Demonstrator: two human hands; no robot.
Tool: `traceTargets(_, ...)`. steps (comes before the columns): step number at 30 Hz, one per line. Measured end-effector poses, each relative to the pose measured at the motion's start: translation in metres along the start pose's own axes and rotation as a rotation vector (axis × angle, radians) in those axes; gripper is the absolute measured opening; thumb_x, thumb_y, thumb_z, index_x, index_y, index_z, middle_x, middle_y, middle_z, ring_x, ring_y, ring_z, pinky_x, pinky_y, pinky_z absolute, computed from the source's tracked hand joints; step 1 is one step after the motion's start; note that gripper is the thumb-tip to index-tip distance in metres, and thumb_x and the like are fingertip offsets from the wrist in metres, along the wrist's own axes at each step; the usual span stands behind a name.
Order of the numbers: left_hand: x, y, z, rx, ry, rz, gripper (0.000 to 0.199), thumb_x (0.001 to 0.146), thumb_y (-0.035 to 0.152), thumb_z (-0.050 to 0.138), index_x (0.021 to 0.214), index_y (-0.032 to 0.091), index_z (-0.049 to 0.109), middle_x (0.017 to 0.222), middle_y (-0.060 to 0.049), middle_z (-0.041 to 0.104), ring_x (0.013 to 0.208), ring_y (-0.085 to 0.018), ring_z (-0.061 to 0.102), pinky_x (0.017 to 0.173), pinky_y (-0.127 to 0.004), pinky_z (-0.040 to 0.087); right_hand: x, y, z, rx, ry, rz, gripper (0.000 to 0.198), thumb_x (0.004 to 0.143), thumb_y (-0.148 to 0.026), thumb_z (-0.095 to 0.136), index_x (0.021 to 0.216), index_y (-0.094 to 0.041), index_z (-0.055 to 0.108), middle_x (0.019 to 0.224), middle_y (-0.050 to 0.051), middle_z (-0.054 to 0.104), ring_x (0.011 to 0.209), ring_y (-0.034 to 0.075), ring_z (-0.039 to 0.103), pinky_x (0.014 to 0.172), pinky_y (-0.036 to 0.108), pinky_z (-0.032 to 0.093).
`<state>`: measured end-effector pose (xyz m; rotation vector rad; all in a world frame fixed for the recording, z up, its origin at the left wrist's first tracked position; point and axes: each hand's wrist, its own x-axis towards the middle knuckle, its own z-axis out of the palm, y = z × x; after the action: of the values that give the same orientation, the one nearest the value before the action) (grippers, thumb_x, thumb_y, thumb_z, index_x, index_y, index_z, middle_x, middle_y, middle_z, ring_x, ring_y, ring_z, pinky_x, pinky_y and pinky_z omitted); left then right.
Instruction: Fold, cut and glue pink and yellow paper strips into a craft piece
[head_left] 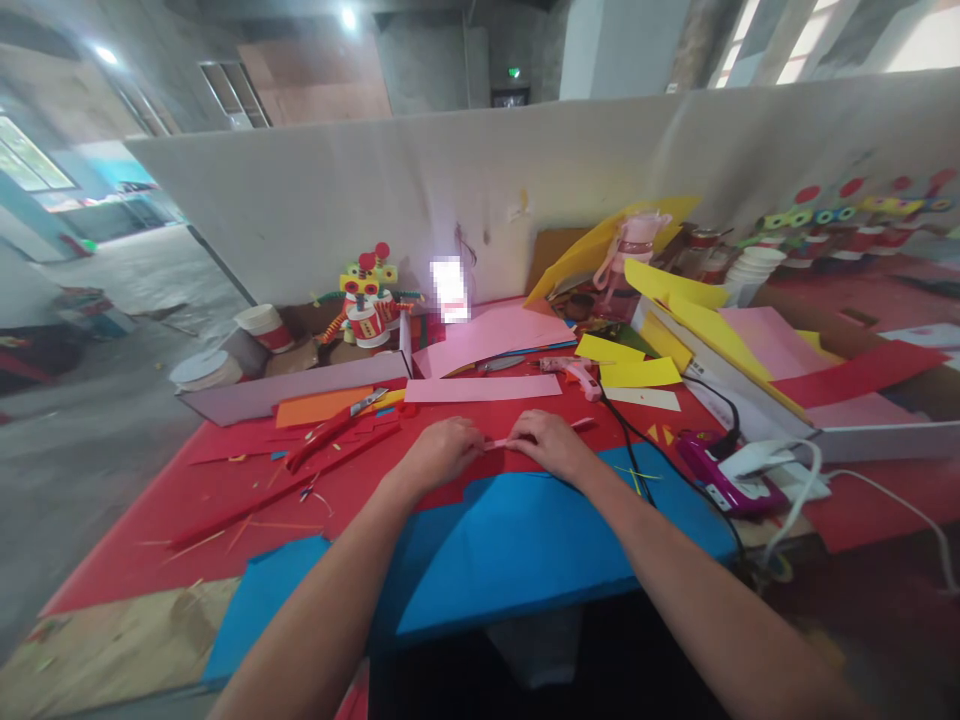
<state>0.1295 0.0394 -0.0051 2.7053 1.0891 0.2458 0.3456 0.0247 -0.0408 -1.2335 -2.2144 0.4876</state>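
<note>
Both hands pinch a narrow strip of pink paper [496,444] over the front of the table. My left hand [452,445] has its fingers closed on the strip's left end. Close beside it, my right hand [546,442] grips the strip further along, and a pink end sticks out past it on the right. Just beyond the hands lies a wider flat band of pink paper [484,388]. A pink glue gun [581,378] rests to the right of that band. Below the hands, blue sheet material [525,550] covers the table's front edge.
At left are a red-handled tool [322,440], a box [300,388] and paper-cup robot figures [367,315]. Yellow paper [637,373], a purple power strip [727,475] with cables, and a box of coloured paper [862,440] stand right. A white partition [337,190] rises behind.
</note>
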Motion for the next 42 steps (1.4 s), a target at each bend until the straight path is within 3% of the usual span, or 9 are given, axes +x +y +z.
traceTargets(4,0.003,-0.004,0.002,-0.089,-0.022,-0.106,0.023,0.086,0.018,0.05,0.085,0.02,0.073,0.089,-0.006,0.073,0.082,-0.018,0.063,0.072,-0.026,0.043,0.001,-0.001,-0.003,0.045,-0.004,0.104,0.012,0.086,-0.025,0.067,0.077,-0.019,0.073,0.076,0.004,0.067,0.073,0.015,0.059,0.067,0.026,0.04)
traceTargets(9,0.006,-0.006,0.002,-0.161,-0.023,-0.267,0.018,0.082,0.023,0.054,0.08,0.018,0.072,0.08,-0.005,0.071,0.072,-0.017,0.06,0.061,-0.026,0.038,0.005,-0.004,-0.007,0.055,-0.03,0.212,0.007,0.082,-0.023,0.067,0.079,-0.021,0.073,0.077,0.002,0.071,0.07,0.015,0.061,0.062,0.024,0.038)
traceTargets(18,0.013,0.009,0.005,0.061,-0.092,-0.412,0.021,0.084,0.021,0.048,0.084,0.018,0.069,0.087,-0.009,0.07,0.079,-0.022,0.063,0.06,-0.028,0.038,0.011,-0.015,-0.01,-0.091,-0.099,0.321,0.003,0.082,-0.024,0.069,0.08,-0.023,0.07,0.077,0.001,0.071,0.07,0.016,0.061,0.057,0.025,0.032)
traceTargets(29,0.006,0.008,0.006,0.125,-0.012,-0.256,0.015,0.085,0.015,0.05,0.092,0.016,0.064,0.097,-0.01,0.062,0.093,-0.022,0.057,0.079,-0.034,0.044,0.013,-0.025,-0.011,-0.243,-0.142,0.292,0.004,0.087,-0.024,0.065,0.084,-0.021,0.063,0.086,0.003,0.068,0.076,0.016,0.06,0.06,0.026,0.029)
traceTargets(36,0.003,0.01,0.002,0.167,-0.059,-0.216,0.017,0.087,0.015,0.049,0.093,0.018,0.064,0.1,-0.01,0.063,0.099,-0.026,0.055,0.078,-0.036,0.042,0.012,-0.022,-0.009,-0.174,-0.157,0.221,0.008,0.086,-0.022,0.065,0.093,-0.022,0.062,0.089,0.002,0.064,0.076,0.014,0.058,0.063,0.025,0.033)
traceTargets(42,0.005,0.013,0.005,0.264,0.015,-0.124,0.015,0.089,0.016,0.049,0.091,0.017,0.064,0.093,-0.01,0.064,0.092,-0.025,0.056,0.08,-0.037,0.039,0.028,-0.03,-0.006,-0.253,-0.184,0.149,0.023,0.08,-0.029,0.071,0.098,-0.017,0.062,0.103,0.01,0.066,0.099,0.023,0.059,0.073,0.029,0.039)
